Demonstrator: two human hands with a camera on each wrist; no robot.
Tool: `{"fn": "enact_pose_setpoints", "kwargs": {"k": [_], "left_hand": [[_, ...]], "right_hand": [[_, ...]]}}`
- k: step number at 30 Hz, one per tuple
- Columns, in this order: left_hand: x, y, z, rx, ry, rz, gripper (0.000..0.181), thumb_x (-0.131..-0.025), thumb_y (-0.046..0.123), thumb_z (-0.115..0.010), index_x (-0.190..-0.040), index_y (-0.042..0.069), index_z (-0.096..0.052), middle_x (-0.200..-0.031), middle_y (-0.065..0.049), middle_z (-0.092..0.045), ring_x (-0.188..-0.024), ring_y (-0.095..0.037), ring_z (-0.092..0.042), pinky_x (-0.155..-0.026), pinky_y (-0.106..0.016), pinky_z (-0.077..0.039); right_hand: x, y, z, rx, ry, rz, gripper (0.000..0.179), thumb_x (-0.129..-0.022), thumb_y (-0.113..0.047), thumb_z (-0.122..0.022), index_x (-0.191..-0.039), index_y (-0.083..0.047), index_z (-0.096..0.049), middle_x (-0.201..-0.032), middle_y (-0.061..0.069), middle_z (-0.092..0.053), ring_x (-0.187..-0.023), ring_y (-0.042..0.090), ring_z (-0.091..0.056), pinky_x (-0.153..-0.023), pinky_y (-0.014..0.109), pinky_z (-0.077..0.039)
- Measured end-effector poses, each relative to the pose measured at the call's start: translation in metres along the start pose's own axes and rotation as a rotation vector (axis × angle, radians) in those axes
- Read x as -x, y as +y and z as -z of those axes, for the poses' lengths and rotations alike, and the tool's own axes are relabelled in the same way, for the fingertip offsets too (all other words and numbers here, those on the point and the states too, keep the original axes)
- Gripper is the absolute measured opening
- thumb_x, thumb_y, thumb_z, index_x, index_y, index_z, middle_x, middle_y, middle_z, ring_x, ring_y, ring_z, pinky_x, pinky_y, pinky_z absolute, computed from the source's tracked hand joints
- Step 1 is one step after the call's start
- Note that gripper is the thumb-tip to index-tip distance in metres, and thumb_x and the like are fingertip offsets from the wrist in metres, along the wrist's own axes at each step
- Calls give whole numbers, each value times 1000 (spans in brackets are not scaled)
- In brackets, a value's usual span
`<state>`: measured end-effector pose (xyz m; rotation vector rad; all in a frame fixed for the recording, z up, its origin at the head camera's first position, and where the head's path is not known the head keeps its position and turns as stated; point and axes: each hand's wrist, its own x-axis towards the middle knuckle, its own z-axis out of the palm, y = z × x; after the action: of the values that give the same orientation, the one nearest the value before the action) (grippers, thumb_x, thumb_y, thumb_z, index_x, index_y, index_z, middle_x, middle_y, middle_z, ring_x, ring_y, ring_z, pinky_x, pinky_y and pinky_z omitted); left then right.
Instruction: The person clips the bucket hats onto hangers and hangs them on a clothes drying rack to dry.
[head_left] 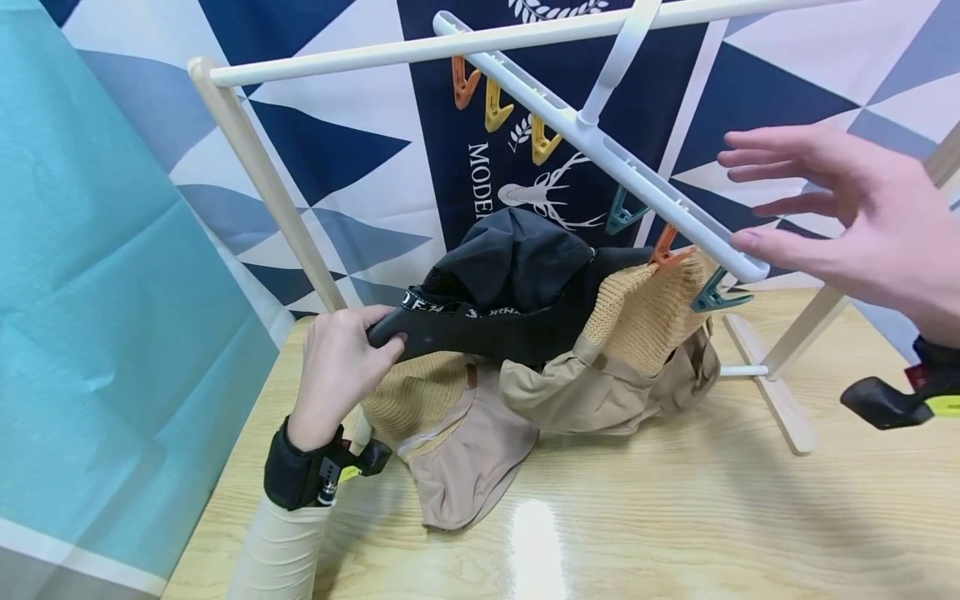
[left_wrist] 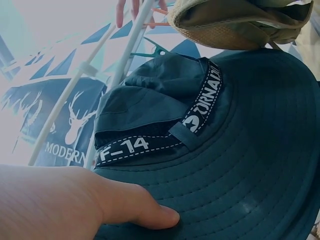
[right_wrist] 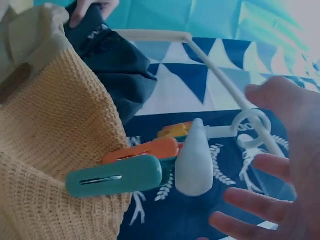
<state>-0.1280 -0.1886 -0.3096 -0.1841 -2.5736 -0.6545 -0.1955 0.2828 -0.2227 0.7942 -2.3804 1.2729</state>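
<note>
My left hand [head_left: 339,362] pinches the brim of a dark bucket hat [head_left: 513,254], its thumb lying on the stitched brim in the left wrist view. White lettering runs along the hat's band [left_wrist: 134,147]. The right hand [head_left: 862,204] is raised with fingers spread, beside the near end of a white clip hanger [head_left: 622,162], and holds nothing. From that end hangs a tan hat [head_left: 645,308] with a knitted crown, gripped by an orange clip [head_left: 667,248] and a teal clip [head_left: 716,293]. The dark hat overlaps it in the head view.
The hanger hooks over the top bar [head_left: 420,52] of a wooden rack. More clips hang along it, including a yellow clip [head_left: 543,142]. A second tan hat [head_left: 468,450] lies on the wooden table [head_left: 660,517]. A patterned cloth [head_left: 352,142] stands behind.
</note>
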Motion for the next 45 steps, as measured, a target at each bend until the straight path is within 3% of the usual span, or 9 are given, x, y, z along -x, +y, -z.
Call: {"fn": "enact_pose_setpoints", "kwargs": {"k": [5, 11, 18, 20, 30, 36, 41, 45], "left_hand": [[-1, 1, -2, 8, -8, 3, 10, -92, 3, -75, -94, 9, -84, -61, -6, -57, -56, -24, -49, -58, -35, -29], [-2, 2, -3, 10, -8, 0, 11, -92, 3, -75, -96, 9, -84, -61, -5, -55, -56, -23, -48, -58, -35, -29], [-2, 3, -4, 6, -25, 5, 14, -93, 3, -76, -102, 8, -87, -62, -7, -61, -55, -23, -50, -58, -35, -30], [-2, 3, -4, 3, -30, 2, 14, -93, 3, -76, -102, 8, -86, -62, -6, -61, -55, -22, -50, -58, -35, -30], [0, 5, -2, -2, -24, 15, 14, -93, 3, -75, -100, 10, -85, -59, -3, -50, -54, -22, -45, -58, -35, -26], [0, 5, -3, 3, -23, 11, 16, -92, 3, -75, -101, 10, -86, -58, -3, -52, -54, -21, -45, -57, -34, -27], [0, 3, -4, 3, -14, 3, 17, -91, 3, -74, -99, 11, -86, -58, -3, -52, -53, -21, -44, -57, -34, -27], [0, 2, -3, -5, -2, 0, 21, -91, 4, -74, -103, 12, -88, -60, -6, -60, -53, -21, -45, -56, -34, -27]], "right_hand": [[3, -7, -9, 5, 11, 13, 87, -85, 8, -90, -162, -21, -62, -160, -11, -66, -138, -4, -62, -97, 3, -47], [5, -10, -15, -91, 43, 54, 85, -83, 19, -83, -160, -9, -62, -160, 1, -68, -139, 7, -67, -100, 8, -54], [11, 8, -26, -497, 101, 102, 75, -86, 25, -74, -156, 5, -61, -156, 11, -70, -140, 18, -67, -100, 15, -58], [14, 11, -31, -542, 112, 96, 74, -86, 25, -73, -156, 5, -61, -157, 11, -69, -141, 18, -67, -100, 16, -59], [22, 15, -37, -562, 149, 42, 74, -88, 22, -71, -158, 2, -61, -157, 12, -69, -140, 19, -68, -101, 18, -58], [35, 20, -40, -599, 163, 46, 74, -90, 23, -68, -161, 3, -57, -155, 12, -72, -142, 19, -67, -105, 19, -54], [38, 18, -42, -570, 183, -8, 75, -91, 21, -67, -162, 2, -56, -156, 14, -70, -142, 19, -68, -108, 18, -53], [39, 22, -41, -591, 179, 22, 73, -92, 22, -66, -161, 3, -56, -155, 13, -71, -140, 18, -69, -105, 18, -55]]}}
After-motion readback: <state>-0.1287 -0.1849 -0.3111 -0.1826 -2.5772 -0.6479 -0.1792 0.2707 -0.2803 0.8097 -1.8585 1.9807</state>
